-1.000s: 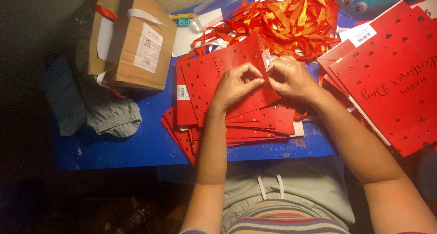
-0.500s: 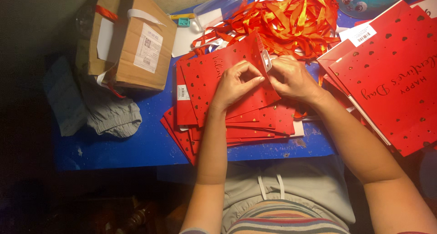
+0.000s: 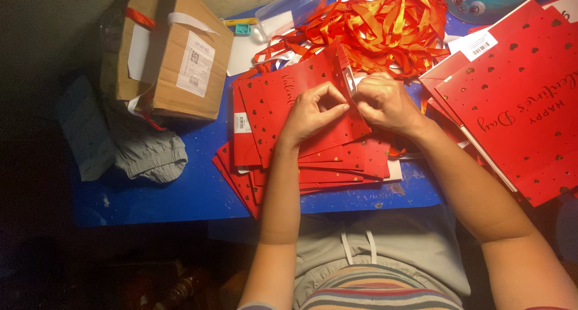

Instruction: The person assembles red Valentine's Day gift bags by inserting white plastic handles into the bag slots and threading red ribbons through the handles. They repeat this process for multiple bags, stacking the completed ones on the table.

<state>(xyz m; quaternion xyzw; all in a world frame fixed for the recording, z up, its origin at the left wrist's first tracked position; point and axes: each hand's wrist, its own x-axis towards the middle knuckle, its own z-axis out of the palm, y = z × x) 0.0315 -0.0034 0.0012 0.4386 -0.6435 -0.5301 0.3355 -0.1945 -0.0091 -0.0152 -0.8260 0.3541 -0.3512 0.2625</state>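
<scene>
Little has changed over the last second: the left hand [image 3: 313, 112] and right hand [image 3: 385, 103] still pinch, fingers narrow, the top edge of the red bag [image 3: 301, 99] on the stack mid-tabletop [image 3: 180, 192], below the ribbons [image 3: 385, 27].

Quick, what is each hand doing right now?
Left hand: fingers pinched shut on the top edge of the red gift bag.
Right hand: fingers closed on the same edge, beside the left.

I have one head-worn view, looking steeply down from above, close over the blue table [image 3: 180, 189], near edge at the lap, far edge at top
</scene>
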